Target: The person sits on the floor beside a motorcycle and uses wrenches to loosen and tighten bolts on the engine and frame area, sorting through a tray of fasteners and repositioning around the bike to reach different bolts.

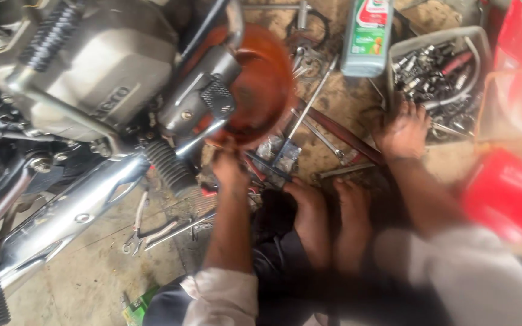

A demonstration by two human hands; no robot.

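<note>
The orange pan (261, 78) sits in the upper middle of the frame, low under the grey engine (92, 66), and the left hand (229, 169) is at its lower rim. The picture is blurred there, so I cannot tell if the fingers hold the rim or only touch it.

I think the pan could tip if the hand pulls at one side only, because it is round, shallow and smooth, and it looks wet inside. Anything in it would then run onto the dusty floor (92, 284) and onto the bare feet (327, 217) just below.

The right hand (403, 130) is spread flat and open at the edge of the tray (436, 72) in the upper right, which is full of small metal sockets and bits. Leaning on that edge may turn the tray over.

The chrome exhaust (74, 211) at the lower left is long, shiny and rounded. The bottle (367, 36) at the top is grey plastic and stands upright. Thin steel wrenches (321, 136) lie loose between the hands, and pliers (143, 232) lie on the floor; a foot may easily step on them.
</note>
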